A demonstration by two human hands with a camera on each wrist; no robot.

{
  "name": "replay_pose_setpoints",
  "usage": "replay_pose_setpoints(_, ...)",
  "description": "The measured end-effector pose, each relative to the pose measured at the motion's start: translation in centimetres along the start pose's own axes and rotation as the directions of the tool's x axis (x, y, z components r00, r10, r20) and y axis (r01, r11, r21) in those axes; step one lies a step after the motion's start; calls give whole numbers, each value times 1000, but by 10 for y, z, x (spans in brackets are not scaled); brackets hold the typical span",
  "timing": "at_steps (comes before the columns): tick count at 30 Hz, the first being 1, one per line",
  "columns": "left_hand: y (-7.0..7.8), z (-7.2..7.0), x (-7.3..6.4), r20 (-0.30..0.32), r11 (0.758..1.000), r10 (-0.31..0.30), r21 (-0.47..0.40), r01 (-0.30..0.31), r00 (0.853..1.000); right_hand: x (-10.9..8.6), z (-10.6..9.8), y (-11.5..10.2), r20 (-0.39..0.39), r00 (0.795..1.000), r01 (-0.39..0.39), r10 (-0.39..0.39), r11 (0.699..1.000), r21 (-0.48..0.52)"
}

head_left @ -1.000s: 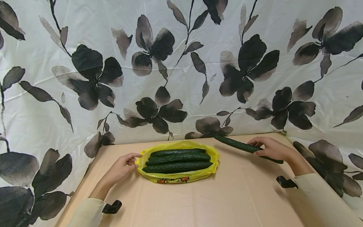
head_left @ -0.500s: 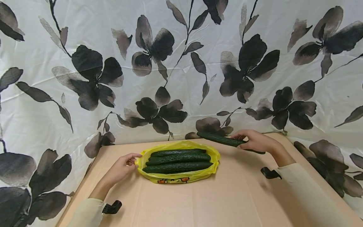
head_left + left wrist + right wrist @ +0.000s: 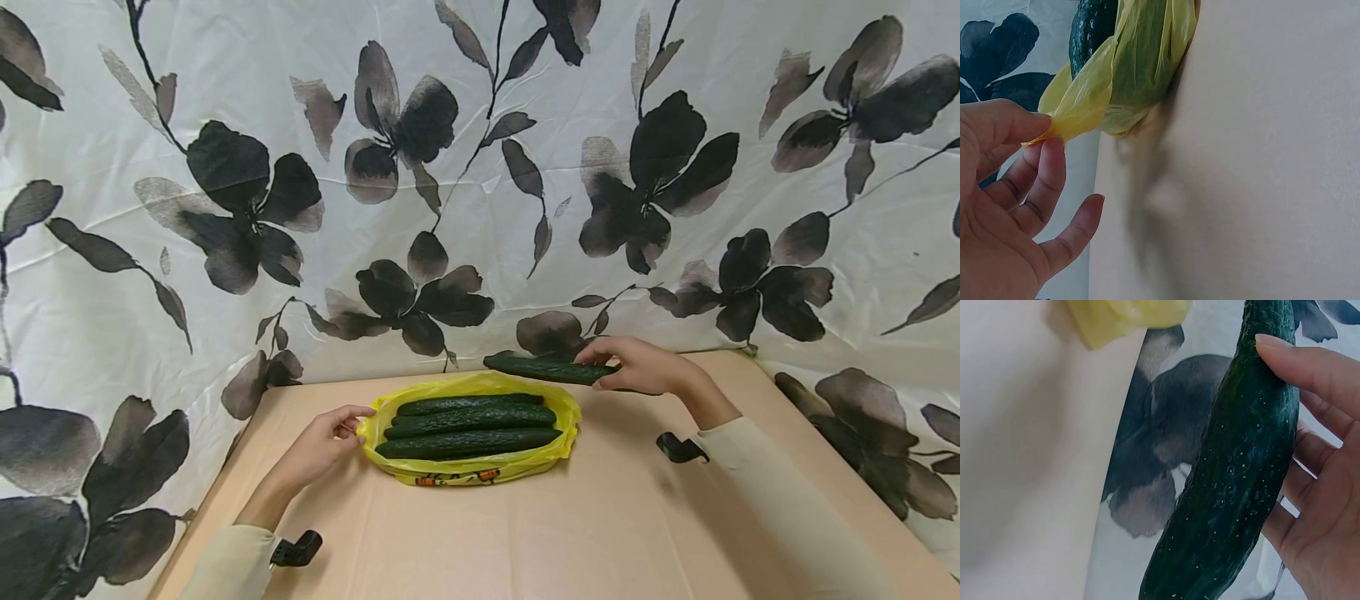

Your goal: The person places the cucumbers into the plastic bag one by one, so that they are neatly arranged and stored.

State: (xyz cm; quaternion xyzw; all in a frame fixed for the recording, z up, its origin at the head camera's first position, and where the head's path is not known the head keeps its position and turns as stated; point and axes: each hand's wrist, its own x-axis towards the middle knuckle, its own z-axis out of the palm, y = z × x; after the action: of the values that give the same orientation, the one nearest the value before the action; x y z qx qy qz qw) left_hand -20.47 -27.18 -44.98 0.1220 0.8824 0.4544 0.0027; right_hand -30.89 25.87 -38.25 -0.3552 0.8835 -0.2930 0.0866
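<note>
A yellow plastic bag lies on the table with its mouth spread wide. Inside it, several dark green cucumbers lie side by side. At the bag's left end my left hand pinches the rim; the left wrist view shows thumb and fingertips on the thin yellow film. My right hand grips another cucumber near its right part, held above the table behind the bag's right back rim. In the right wrist view the thumb lies across this bumpy cucumber, with the fingers behind it.
The light tan table extends in front of the bag and to its right. Behind it hangs a white cloth with dark flowers, right at the table's back edge. Black wrist-worn cameras sit by both sleeves.
My right hand has carried its cucumber leftward, from the table's right side to the bag's right back rim. The left hand, the bag and the cucumbers inside have stayed put.
</note>
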Motion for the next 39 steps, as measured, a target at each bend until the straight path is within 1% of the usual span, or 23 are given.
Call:
replay_pose_setpoints(5,0,1,1,-3,1000,0,19,0,1000,14,6,-9,7,999,40,-40,999,-9)
replay_pose_setpoints(8,0,1,1,-4,1000,0,28,0,1000,23,10,-14,20,998,54,-54,999,-3)
replay_pose_setpoints(15,0,2,1,-4,1000,2,26,-2,1000,48,19,-28,60,994,94,-92,995,-33)
replay_pose_setpoints(23,0,2,1,-1,1000,-4,-6,4,1000,77,31,-44,112,982,156,-154,988,-14)
replay_pose_setpoints(28,0,2,1,1,1000,-2,-5,2,1000,92,40,-54,142,976,166,-163,986,-13)
replay_pose_setpoints(32,2,2,1,3,1000,-3,-8,3,1000,102,46,-63,164,972,171,-170,985,6)
replay_pose_setpoints(35,1,1,1,5,1000,1,-2,-1,1000,109,50,-68,165,969,185,-184,983,10)
replay_pose_setpoints(39,0,1,2,7,1000,16,12,-16,1000,117,56,-75,170,960,220,-222,975,34)
